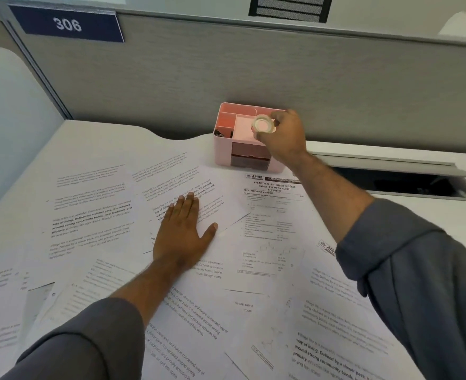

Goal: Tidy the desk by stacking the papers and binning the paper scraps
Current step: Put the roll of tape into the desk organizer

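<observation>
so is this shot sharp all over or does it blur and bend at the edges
Head view: sharpest mid-frame, where the right hand grips the tape roll and the left hand lies flat on the papers; print smears toward the corners, and the partition top bows from wide-angle distortion.

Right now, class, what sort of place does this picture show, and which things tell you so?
Probably an office cubicle: grey partition walls, a numbered sign reading 306, and a white desk covered with printed papers beside a pink desk organiser.
</observation>
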### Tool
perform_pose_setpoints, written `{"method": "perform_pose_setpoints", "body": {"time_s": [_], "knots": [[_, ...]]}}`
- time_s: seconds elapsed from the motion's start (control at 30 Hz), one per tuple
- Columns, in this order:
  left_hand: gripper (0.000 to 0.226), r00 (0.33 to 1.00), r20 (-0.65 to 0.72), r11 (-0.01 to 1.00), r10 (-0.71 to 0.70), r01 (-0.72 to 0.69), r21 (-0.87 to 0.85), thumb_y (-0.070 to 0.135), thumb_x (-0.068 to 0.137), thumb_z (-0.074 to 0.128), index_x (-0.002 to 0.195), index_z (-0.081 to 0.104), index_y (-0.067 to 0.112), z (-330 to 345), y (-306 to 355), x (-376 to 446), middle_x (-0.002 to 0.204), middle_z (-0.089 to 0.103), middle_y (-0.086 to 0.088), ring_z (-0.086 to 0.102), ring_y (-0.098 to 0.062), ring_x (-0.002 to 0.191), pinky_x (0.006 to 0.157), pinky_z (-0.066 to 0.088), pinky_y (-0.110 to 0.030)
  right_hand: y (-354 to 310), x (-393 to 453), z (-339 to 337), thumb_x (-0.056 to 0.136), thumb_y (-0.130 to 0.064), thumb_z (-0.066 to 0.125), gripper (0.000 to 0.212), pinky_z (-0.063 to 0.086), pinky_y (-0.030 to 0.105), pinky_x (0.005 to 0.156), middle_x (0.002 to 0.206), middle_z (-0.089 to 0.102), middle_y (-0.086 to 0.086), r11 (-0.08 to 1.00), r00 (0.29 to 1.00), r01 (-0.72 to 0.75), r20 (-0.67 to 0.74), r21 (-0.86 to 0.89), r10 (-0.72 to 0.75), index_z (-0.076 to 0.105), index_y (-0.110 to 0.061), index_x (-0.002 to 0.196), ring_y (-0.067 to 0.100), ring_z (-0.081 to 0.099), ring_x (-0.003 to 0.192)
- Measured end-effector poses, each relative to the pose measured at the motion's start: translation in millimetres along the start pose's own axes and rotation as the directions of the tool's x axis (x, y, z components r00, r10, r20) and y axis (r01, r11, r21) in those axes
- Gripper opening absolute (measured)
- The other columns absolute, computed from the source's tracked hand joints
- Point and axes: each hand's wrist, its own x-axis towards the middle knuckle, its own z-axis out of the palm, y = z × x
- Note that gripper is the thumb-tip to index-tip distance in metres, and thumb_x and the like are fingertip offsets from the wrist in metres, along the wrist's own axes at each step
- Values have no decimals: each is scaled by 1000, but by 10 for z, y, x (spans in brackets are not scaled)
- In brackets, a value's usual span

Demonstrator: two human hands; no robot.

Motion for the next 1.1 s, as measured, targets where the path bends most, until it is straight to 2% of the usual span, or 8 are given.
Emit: {"method": "perform_pose_setpoints", "body": {"time_s": [0.1,0.27,0.37,0.53,0.63,0.77,0.97,1.1], "knots": [[85,1000,-5,1000,1,-1,-4,69,96,14,160,-4,16,9,-5,3,168,-7,3,-9,-12,154,125,-5,-32,-41,139,96,69,-32,85,56,49,32,90,117,56,6,997,998,-60,5,-44,61,66,-11,117,21,58,104],[85,1000,-19,1000,-7,7,-13,70,96,14,160,-4,17,23,-6,0,168,-8,3,-10,-11,154,124,-6,-31,-85,189,201,71,-29,83,42,55,38,85,107,66,6,982,987,-158,23,-100,161,68,-10,106,27,62,101],[85,1000,-15,1000,-3,3,-15,70,96,13,160,-4,17,30,-10,12,168,-8,3,-10,-12,154,125,-6,-32,-108,155,240,74,-36,79,47,52,37,90,119,62,10,959,978,-192,36,-208,203,66,-13,113,29,55,112],[86,1000,-10,999,-13,12,-38,71,95,13,160,-1,17,21,-3,-4,168,-6,4,-9,-11,154,125,-5,-32,-111,15,133,77,-42,74,46,43,41,96,118,63,7,975,988,-152,-57,-160,145,65,-16,115,29,49,118],[86,1000,0,999,-13,13,-41,71,94,14,161,1,17,2,4,28,169,-4,3,-7,-12,155,125,-4,-32,-41,-281,55,80,-40,71,46,41,42,96,120,63,5,979,992,-121,-67,-167,111,63,-20,121,29,48,116],[85,999,42,996,-25,29,-83,68,96,26,161,7,17,-47,-10,7,169,0,4,-5,-12,155,125,-4,-31,41,-897,-49,82,-34,71,38,42,43,91,110,65,7,991,996,-86,-44,-106,82,66,-17,116,31,49,110],[74,983,178,941,-50,106,-322,52,98,53,157,28,16,-338,-73,109,167,19,1,10,-16,154,125,7,-33,206,-1844,-297,86,-30,70,33,37,35,90,106,64,1,991,990,-126,50,-51,129,65,-20,117,21,50,107],[64,997,76,939,-20,45,-342,49,97,57,150,43,17,-564,-87,-139,160,36,0,21,-19,152,123,17,-39,290,-2303,-524,86,-27,71,29,42,38,91,101,61,-3,990,988,-138,67,-16,139,65,-21,114,19,51,104]]}}
